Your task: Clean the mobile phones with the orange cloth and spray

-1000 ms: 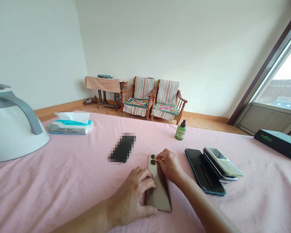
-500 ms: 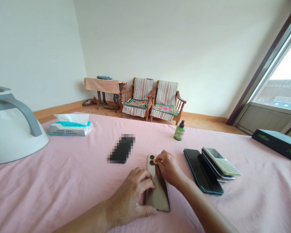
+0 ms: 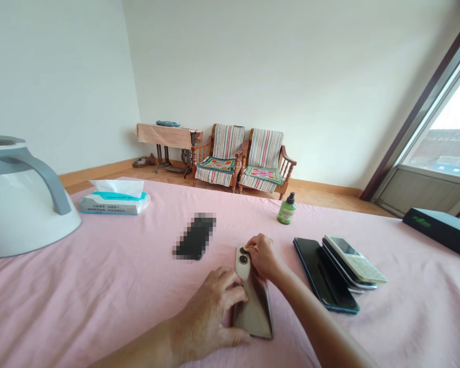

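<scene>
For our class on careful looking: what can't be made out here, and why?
In the head view:
Beige phone: its underside, turned to the pink cloth.
Right hand: anything pinched there, too small, partly behind the hand.
Keypad phone: most of what it covers in the stack.
Dark object: its detail, lost to coarse blocks.
White jug, black box: cut off by the left and right picture edges.

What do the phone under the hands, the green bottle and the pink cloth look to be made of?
Phone: glossy glass or plastic back, perhaps; it shows smooth reflections.
Green bottle: probably plastic, black top likewise, judging by the moulded look.
Pink cloth: matt fabric, possibly cotton, going by its soft creases; the fibre isn't certain.
</scene>
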Available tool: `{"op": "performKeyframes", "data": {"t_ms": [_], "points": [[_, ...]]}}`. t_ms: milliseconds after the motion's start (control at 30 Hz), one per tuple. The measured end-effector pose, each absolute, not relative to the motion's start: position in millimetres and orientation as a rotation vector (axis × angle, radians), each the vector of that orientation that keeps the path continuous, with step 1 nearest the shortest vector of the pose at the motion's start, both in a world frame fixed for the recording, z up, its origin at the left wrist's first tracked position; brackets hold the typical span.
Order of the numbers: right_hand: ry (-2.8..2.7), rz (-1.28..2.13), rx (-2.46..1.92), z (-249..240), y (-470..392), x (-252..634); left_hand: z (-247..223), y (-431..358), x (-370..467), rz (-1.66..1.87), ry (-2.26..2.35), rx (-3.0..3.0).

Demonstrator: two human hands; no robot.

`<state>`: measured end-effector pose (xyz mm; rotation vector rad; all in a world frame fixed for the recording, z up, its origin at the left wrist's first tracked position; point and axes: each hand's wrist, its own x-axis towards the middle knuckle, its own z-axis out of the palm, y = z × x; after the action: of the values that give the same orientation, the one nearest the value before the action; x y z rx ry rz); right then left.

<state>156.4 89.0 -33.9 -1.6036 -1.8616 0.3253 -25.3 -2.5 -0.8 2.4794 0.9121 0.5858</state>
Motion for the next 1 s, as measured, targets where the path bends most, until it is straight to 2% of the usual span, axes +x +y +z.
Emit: {"op": "performKeyframes", "data": {"t_ms": [367, 600, 1000], "points": [[-1.993, 0.443, -1.647, -38, 101, 154, 1, -3, -26, 0.584, 0.930, 2.479], [-2.116, 0.536, -1.560, -24, 103, 152, 3, -4, -25, 0.559, 0.932, 2.476], [-2.205, 0.467, -1.376, -5, 93, 150, 1, -3, -25, 0.574, 0.944, 2.462]]}}
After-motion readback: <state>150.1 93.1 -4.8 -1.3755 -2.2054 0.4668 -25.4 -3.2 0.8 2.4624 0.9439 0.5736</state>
